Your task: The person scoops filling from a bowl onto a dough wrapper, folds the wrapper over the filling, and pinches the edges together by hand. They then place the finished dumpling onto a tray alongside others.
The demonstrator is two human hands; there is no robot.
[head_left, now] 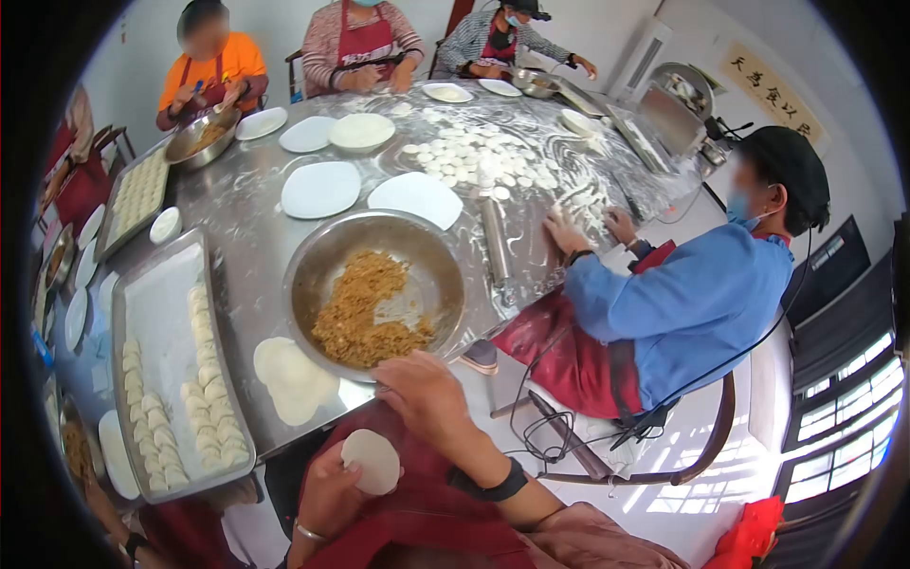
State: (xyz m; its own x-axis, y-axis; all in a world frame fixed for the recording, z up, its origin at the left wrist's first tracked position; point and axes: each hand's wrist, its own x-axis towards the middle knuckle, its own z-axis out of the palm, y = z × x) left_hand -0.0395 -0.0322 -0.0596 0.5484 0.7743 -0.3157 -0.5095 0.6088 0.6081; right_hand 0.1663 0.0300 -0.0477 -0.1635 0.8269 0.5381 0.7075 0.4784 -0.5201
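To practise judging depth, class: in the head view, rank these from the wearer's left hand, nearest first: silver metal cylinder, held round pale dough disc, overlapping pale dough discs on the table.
1. Round pale dough disc: held in the left hand.
2. Overlapping pale dough discs: ahead, slightly left.
3. Silver metal cylinder: farthest, ahead, right.

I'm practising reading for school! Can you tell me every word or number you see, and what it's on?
"天為食以民", left to right: wall sign.
White writing on the middle apron at the back: too blurred to read.
I can't read any numbers.
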